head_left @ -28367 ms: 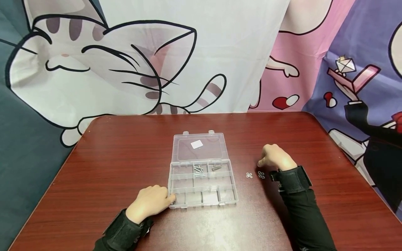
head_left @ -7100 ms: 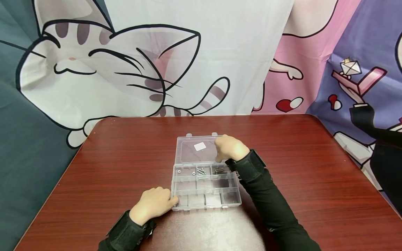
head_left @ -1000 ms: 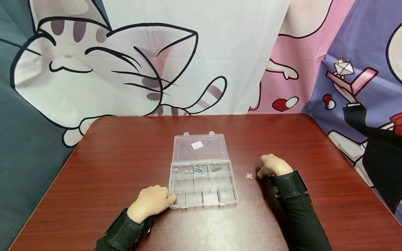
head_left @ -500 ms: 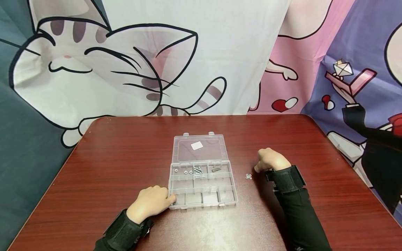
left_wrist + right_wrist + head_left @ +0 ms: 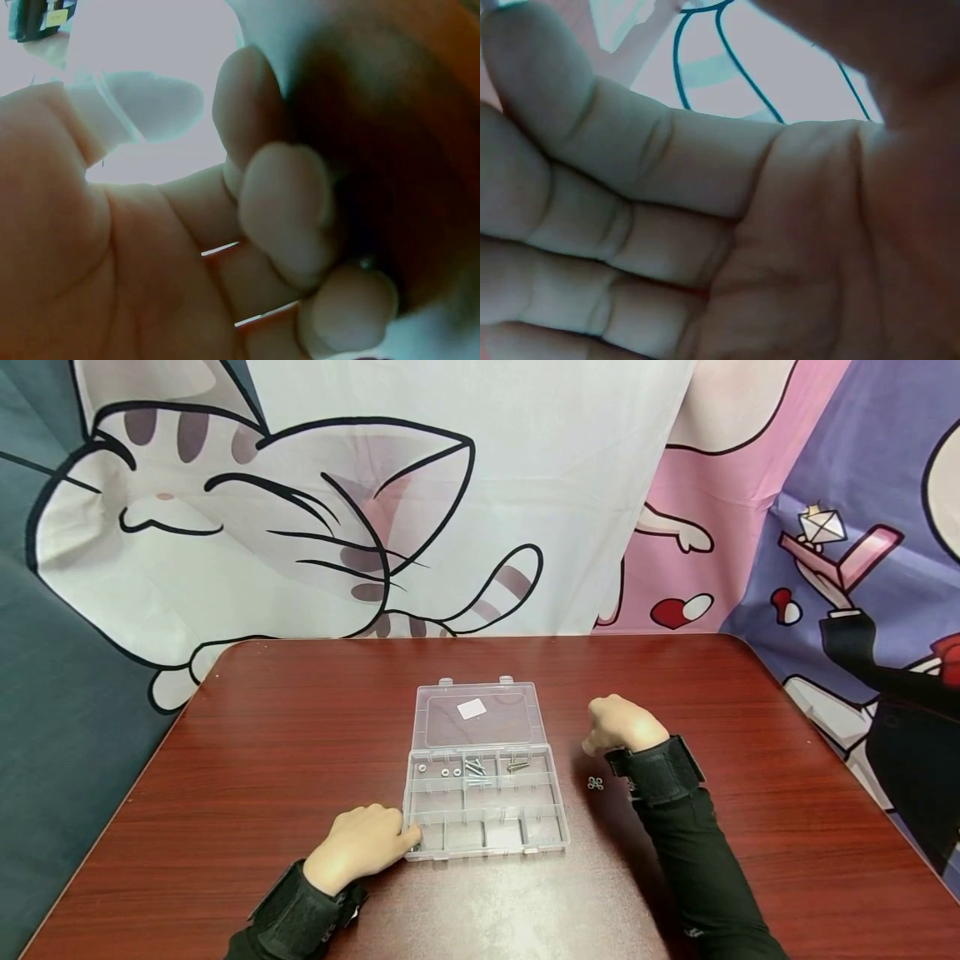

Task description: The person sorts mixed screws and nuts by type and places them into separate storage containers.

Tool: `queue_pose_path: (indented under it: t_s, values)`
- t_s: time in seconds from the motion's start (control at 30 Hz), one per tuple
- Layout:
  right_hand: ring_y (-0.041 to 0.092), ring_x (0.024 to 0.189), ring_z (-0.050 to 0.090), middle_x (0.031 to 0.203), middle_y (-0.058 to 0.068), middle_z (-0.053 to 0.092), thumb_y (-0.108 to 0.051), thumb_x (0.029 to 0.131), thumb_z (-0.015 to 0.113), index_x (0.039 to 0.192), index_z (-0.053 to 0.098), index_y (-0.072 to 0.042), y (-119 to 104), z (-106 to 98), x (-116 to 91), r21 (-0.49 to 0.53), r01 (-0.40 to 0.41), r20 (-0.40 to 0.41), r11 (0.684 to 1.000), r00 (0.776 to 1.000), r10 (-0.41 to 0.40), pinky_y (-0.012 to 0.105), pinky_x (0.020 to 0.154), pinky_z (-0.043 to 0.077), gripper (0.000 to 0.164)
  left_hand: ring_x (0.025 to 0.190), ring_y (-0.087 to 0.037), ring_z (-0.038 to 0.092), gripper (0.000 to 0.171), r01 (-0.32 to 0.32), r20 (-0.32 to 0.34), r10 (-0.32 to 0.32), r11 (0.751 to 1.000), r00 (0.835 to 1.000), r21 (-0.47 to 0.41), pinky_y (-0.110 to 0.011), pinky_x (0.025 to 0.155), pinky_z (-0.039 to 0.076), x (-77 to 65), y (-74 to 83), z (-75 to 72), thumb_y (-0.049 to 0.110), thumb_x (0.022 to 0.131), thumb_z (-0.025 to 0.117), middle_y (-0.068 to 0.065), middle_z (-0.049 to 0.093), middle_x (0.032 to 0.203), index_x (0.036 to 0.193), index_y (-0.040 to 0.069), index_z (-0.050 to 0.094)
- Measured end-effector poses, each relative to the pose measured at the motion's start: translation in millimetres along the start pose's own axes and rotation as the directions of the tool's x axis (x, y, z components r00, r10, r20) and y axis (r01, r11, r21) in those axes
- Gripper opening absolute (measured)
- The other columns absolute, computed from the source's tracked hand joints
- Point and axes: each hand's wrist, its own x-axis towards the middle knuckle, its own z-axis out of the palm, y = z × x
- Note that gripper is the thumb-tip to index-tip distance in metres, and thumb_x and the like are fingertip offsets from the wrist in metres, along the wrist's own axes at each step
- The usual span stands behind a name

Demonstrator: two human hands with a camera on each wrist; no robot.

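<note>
A clear plastic compartment box [image 5: 551,802] lies on the table with its lid [image 5: 495,727] folded back. My left hand [image 5: 362,847] grips its front left corner, thumb over the rim; in the left wrist view the fingers [image 5: 285,195] are curled. Three small nuts [image 5: 446,772] sit in the back left compartment, screws [image 5: 475,767] in the back middle one, more screws [image 5: 517,765] at back right. Right of the box, my right hand [image 5: 626,724] is raised with thumb and fingertips together on a small nut, mostly hidden. Below it, several loose nuts [image 5: 596,783] lie grouped on the table.
The brown wooden table [image 5: 315,710] carries the box near its middle. Behind it hangs a cloth [image 5: 570,485] printed with cartoon figures. A white label [image 5: 472,709] is stuck on the lid. The front compartments [image 5: 502,833] show bare bottoms.
Over the last second the right hand has lifted from the table and moved left toward the box. Earlier, a second nut group lay on the table and the box held no nuts. The left hand stays.
</note>
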Motion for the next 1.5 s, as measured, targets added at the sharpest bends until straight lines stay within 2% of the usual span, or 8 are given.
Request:
queue_pose_path:
  t_s: [0.07,0.13,0.33,0.73,0.93,1.07,1.23,1.5]
  values:
    - [0.017,0.055,0.036,0.056,0.0,0.035,-0.007,0.063,0.061,0.052,0.037,-0.011,-27,-22,-17,0.005,0.02,0.007,1.0,1.0,-0.02,0.029,0.05,0.033,0.026,0.045,-0.012,0.034,0.042,0.0,0.0,0.0,1.0,1.0,-0.002,-0.032,0.043,0.028,-0.4,-0.2,-0.3,0.032,0.084,0.049,0.005,0.027,0.049,0.048,0.015,0.034]
    - [0.017,0.056,0.037,0.057,0.0,0.037,-0.007,0.065,0.062,0.054,0.039,-0.01,-41,-31,-22,0.014,0.021,0.017,1.0,1.0,-0.021,0.029,0.052,0.033,0.025,0.045,-0.012,0.034,0.042,0.0,0.0,0.0,1.0,1.0,-0.003,-0.032,0.043,0.028,-0.8,-0.3,-0.7,0.032,0.084,0.049,0.005,0.027,0.049,0.048,0.015,0.034]
    - [0.018,0.058,0.045,0.06,0.002,0.048,-0.014,0.066,0.07,0.06,0.052,-0.007,-50,-27,-6,-0.02,0.016,0.01,1.0,1.0,-0.015,0.033,0.055,0.038,0.02,0.044,-0.012,0.033,0.043,-0.005,-0.002,0.005,1.0,1.0,-0.01,-0.031,0.044,0.027,-1.2,0.6,-2.4,0.031,0.084,0.049,0.004,0.027,0.048,0.048,0.015,0.034]
    - [0.018,0.06,0.044,0.062,0.001,0.047,-0.012,0.065,0.065,0.062,0.052,-0.008,-78,-31,7,-0.062,0.04,0.028,0.997,0.999,-0.039,0.032,0.055,0.038,0.014,0.044,-0.013,0.035,0.043,-0.005,-0.008,0.005,1.0,1.0,-0.012,-0.031,0.043,0.027,-1.2,2.0,-2.2,0.031,0.084,0.05,0.004,0.027,0.048,0.048,0.015,0.034]
    - [0.018,0.062,0.049,0.066,0.002,0.054,-0.012,0.065,0.066,0.066,0.057,-0.008,-90,-29,14,-0.07,0.046,0.044,0.997,0.998,-0.043,0.032,0.056,0.039,0.01,0.044,-0.013,0.037,0.043,-0.001,-0.007,0.001,1.0,1.0,-0.007,-0.033,0.044,0.029,-1.5,2.1,-2.3,0.032,0.084,0.05,0.004,0.028,0.048,0.048,0.015,0.034]
    - [0.017,0.06,0.047,0.063,0.0,0.053,-0.011,0.066,0.067,0.062,0.057,-0.008,-97,-29,17,-0.061,0.061,0.055,0.996,0.997,-0.058,0.031,0.056,0.038,0.011,0.044,-0.013,0.034,0.044,-0.001,-0.003,0.001,1.0,1.0,-0.01,-0.031,0.043,0.027,-1.2,1.9,-1.9,0.031,0.085,0.05,0.004,0.027,0.048,0.047,0.015,0.034]
    - [0.014,0.056,0.042,0.054,-0.004,0.046,-0.012,0.065,0.068,0.052,0.052,-0.011,-103,-29,19,-0.06,0.086,0.055,0.994,0.995,-0.083,0.029,0.054,0.037,0.02,0.043,-0.013,0.031,0.045,-0.006,0.008,0.006,1.0,1.0,-0.016,-0.031,0.043,0.025,-0.9,1.9,-0.8,0.031,0.086,0.049,0.004,0.025,0.048,0.047,0.015,0.033]
    - [0.015,0.057,0.043,0.057,-0.004,0.047,-0.012,0.064,0.069,0.053,0.051,-0.011,-116,-28,24,-0.073,0.126,0.027,0.989,0.992,-0.124,0.029,0.054,0.037,0.021,0.044,-0.013,0.037,0.044,0.005,0.005,-0.005,1.0,1.0,0.001,-0.033,0.044,0.029,-0.3,1.2,-1.1,0.032,0.085,0.049,0.004,0.029,0.048,0.047,0.015,0.035]
